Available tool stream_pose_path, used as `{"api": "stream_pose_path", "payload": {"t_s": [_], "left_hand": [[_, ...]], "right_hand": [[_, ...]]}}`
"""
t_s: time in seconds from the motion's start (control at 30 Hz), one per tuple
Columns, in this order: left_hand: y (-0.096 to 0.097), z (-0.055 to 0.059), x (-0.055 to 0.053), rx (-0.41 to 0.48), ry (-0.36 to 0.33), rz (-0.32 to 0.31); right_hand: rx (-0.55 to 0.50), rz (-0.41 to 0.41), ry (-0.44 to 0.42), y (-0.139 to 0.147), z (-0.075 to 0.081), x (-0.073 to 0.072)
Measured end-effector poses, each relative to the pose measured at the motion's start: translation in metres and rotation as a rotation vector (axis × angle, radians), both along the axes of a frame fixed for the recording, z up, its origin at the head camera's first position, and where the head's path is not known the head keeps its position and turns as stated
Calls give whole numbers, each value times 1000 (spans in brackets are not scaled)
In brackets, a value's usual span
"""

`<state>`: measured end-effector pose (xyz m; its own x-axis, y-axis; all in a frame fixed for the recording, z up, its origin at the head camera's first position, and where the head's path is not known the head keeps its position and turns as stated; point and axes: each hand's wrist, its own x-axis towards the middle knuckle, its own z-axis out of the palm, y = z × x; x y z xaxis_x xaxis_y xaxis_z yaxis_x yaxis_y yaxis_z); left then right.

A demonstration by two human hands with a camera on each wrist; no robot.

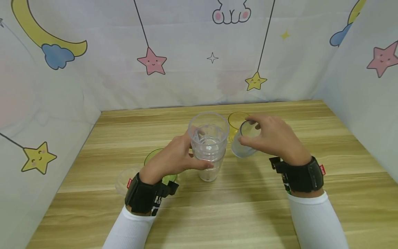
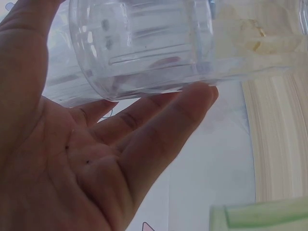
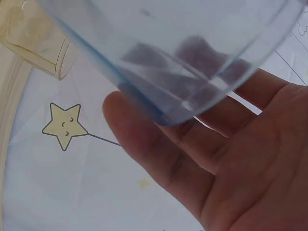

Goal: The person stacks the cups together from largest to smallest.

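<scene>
My left hand (image 1: 174, 155) grips a stack of nested clear cups (image 1: 209, 152) from its left side, thumb in front. In the left wrist view the overlapping walls of the clear cups (image 2: 149, 48) show between thumb and fingers. My right hand (image 1: 275, 136) pinches a bluish see-through cup (image 1: 243, 149) near its rim, and the cup leans with its mouth toward that hand. The bluish cup (image 3: 168, 62) fills the top of the right wrist view, with fingertips along its edge. Just behind it stands a yellow cup (image 1: 237, 119).
A green cup (image 1: 170, 178) is partly hidden behind the left hand and wrist. Farther left, a pale see-through cup (image 1: 122, 181) is half covered by the left wrist. The wooden table (image 1: 248, 214) meets a printed cloth wall (image 1: 192, 83) at the back and sides.
</scene>
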<state>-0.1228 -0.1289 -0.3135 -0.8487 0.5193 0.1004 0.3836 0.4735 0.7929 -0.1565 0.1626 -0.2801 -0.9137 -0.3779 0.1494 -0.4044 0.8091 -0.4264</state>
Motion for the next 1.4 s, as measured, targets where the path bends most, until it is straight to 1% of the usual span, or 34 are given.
{"api": "stream_pose_path", "payload": {"t_s": [0.2,0.37,0.7,0.93,1.23,1.4], "left_hand": [[0,0,0,-5,13,-3],[0,-1,0,-2,8,0],[0,1,1,-9,13,1],[-1,0,1,0,11,-1],[0,0,0,-1,9,-6],[0,0,0,-3,15,-6]], "right_hand": [[-18,-6,26,0,1,2],[-30,-7,42,0,2,3],[-84,-4,106,-1,3,4],[-151,3,187,-1,2,4],[-208,19,283,-2,3,6],[-268,24,348,-2,4,7]]}}
